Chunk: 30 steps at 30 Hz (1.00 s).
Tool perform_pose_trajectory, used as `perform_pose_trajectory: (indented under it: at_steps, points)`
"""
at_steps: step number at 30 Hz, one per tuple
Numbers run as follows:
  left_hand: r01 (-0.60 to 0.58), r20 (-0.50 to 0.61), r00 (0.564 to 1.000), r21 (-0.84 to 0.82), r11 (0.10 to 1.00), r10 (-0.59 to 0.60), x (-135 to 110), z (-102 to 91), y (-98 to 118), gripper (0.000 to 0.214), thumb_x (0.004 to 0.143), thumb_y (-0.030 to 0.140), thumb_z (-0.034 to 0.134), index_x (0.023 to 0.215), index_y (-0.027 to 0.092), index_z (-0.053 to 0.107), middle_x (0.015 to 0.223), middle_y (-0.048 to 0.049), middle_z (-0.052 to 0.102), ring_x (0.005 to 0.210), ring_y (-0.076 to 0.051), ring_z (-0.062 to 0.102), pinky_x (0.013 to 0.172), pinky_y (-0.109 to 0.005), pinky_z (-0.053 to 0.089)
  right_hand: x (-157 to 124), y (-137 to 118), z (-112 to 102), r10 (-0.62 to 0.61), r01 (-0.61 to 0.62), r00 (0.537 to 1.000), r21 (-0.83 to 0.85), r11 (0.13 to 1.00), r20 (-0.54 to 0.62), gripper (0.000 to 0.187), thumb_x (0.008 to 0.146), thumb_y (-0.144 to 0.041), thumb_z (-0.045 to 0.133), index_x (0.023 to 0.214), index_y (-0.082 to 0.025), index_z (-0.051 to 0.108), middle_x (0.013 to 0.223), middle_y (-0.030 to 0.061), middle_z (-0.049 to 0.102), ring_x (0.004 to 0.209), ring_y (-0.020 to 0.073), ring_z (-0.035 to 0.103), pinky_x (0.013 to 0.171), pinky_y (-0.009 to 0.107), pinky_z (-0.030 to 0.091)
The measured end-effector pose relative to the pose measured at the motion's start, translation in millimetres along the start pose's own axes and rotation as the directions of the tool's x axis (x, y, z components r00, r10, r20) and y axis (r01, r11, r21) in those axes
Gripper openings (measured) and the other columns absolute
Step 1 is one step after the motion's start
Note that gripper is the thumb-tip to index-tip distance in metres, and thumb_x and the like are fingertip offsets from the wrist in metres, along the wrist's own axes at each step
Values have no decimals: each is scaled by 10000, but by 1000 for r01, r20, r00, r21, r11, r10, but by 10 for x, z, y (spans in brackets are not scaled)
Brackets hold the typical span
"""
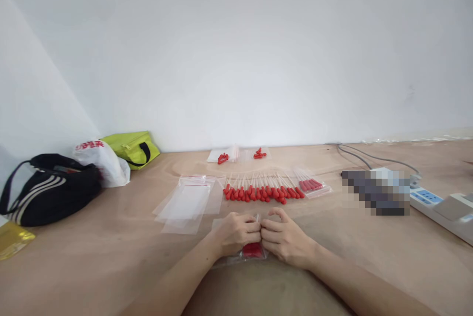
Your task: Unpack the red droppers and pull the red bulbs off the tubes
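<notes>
My left hand (239, 231) and my right hand (284, 237) meet close to the table's near edge, fingers curled in and knuckles almost touching. Both are closed on a clear plastic bag (264, 253), whose upper part they mostly cover. Red pieces (252, 250) show through the bag below the fingers. Just beyond my hands lies a row of thin pale sticks with red ends (254, 193), the red ends facing me. At the right end of that row, a filled zip bag (312, 187) holds several more. Flat empty clear bags (186, 203) overlap to the left.
Two small groups of red pieces (223, 158) (259, 153) rest on clear bags near the wall. At left stand a black bag (55, 190), a white plastic bag (101, 163) and a lime-green bag (129, 146). A power strip (430, 198) with a grey cable lies right, beside a blurred-out dark object (375, 193).
</notes>
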<state>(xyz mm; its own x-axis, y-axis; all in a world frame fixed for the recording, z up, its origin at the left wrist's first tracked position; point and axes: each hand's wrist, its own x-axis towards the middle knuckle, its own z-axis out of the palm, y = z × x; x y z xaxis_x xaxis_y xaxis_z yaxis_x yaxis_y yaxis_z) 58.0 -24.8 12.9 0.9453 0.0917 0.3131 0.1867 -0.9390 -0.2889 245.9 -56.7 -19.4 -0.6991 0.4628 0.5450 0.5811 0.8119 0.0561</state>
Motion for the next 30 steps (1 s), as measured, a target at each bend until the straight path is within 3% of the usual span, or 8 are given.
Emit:
perform_pose_trajectory:
  at_steps: [3, 7, 10, 16, 18, 21, 27, 30]
  points:
    - [35, -6, 999, -8, 999, -35, -3, -59, -13, 272, 882, 113, 328, 669, 164, 489, 720, 14, 574, 663, -97, 521, 439, -231, 267, 14, 18, -2, -50, 50, 999, 9, 999, 9, 201, 872, -295, 426, 1021, -215, 534, 1067, 42, 538, 891, 129, 527, 809, 340, 442]
    - [85, 5, 996, -50, 995, -85, 7, -113, -64, 280, 880, 102, 316, 680, 163, 502, 767, 10, 594, 613, -87, 520, 432, -210, 304, 25, 33, -39, -76, 76, 997, 5, 997, 4, 261, 855, -132, 348, 697, -217, 537, 675, -19, 559, 685, 103, 473, 828, 351, 348]
    - [202, -31, 977, -174, 964, -210, 14, -132, -57, 253, 890, 132, 308, 804, 170, 543, 890, -16, 616, 745, -107, 563, 604, -206, 434, 23, 24, -82, 1, 0, 1000, 31, 1000, -20, 197, 795, -145, 387, 639, -193, 498, 621, -2, 528, 670, 125, 444, 755, 341, 334]
    - [572, 10, 787, -383, 725, -616, -287, -196, 206, 371, 811, 313, 494, 1160, 198, 443, 1127, -87, 558, 1050, -207, 505, 876, -350, 439, -4, 36, -177, 186, -193, 981, 386, 902, 55, 120, 665, -167, 476, 752, -197, 552, 745, 2, 582, 738, 136, 484, 709, 298, 337]
    - [600, 87, 784, -361, 714, -615, -448, -196, 293, 591, 740, 333, 573, 1267, 209, 336, 1220, -108, 497, 1104, -249, 469, 888, -397, 434, -5, 33, -194, 217, -240, 971, 467, 851, 104, 196, 641, -179, 509, 820, -212, 580, 812, 1, 599, 784, 149, 497, 734, 310, 341]
    - [616, 156, 781, -348, 707, -605, -562, -192, 350, 630, 760, 289, 531, 1318, 228, 245, 1258, -98, 471, 1125, -248, 458, 894, -419, 432, 6, -4, -174, 304, -346, 938, 483, 804, 166, 175, 693, -170, 515, 817, -244, 613, 789, -11, 602, 789, 148, 510, 756, 322, 342]
    - [629, 223, 772, -407, 663, -596, -373, -204, 288, 556, 770, 266, 519, 1281, 214, 304, 1236, -92, 496, 1129, -241, 457, 918, -424, 409, -2, -11, -95, 470, -515, 850, 560, 649, 237, 49, 720, -263, 597, 718, -235, 637, 740, -10, 597, 761, 150, 526, 767, 332, 357]
    - [631, 254, 768, -461, 624, -588, -292, -161, 245, 515, 781, 269, 503, 1263, 213, 329, 1254, -85, 480, 1144, -232, 443, 941, -419, 386, -32, 56, -97, 504, -525, 823, 691, 497, 262, 211, 662, -397, 655, 754, -208, 641, 723, 3, 573, 724, 149, 518, 685, 287, 393]
